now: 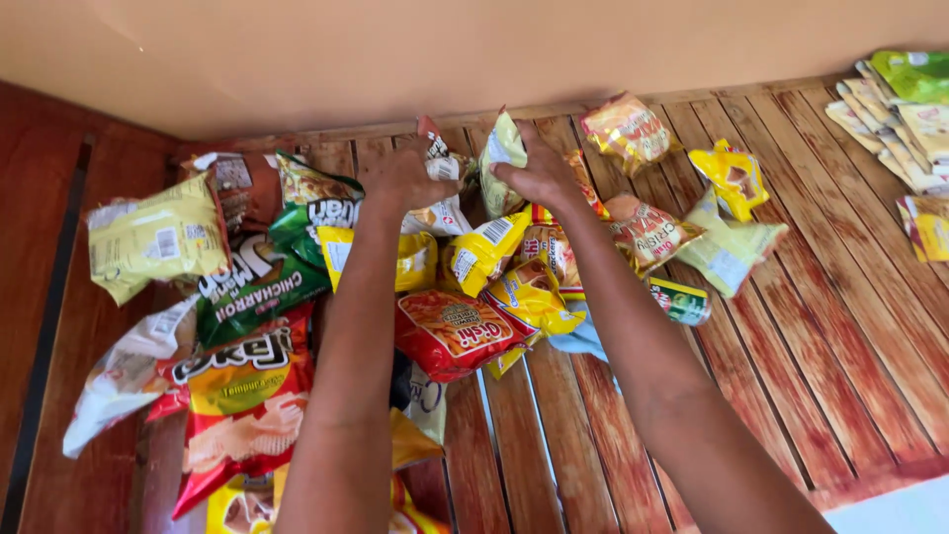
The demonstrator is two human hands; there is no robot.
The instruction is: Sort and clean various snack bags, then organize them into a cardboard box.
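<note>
Both my arms reach forward over a heap of snack packets on a slatted wooden table (791, 326). My left hand (400, 178) grips a small red and white packet (442, 158) near the wall. Beside it, my right hand (539, 170) clutches a pale green and yellow packet (502, 158). The two hands are close together, almost touching. Under my forearms lie a red snack bag (450, 331) and several yellow snack bags (529, 292).
A big yellow bag (153, 242), a green bag (252, 292) and a red and yellow bag (242, 396) lie at the left. Orange and yellow packets (732, 178) sit at the right, more sachets (900, 119) at the far right corner. A beige wall (445, 49) stands behind.
</note>
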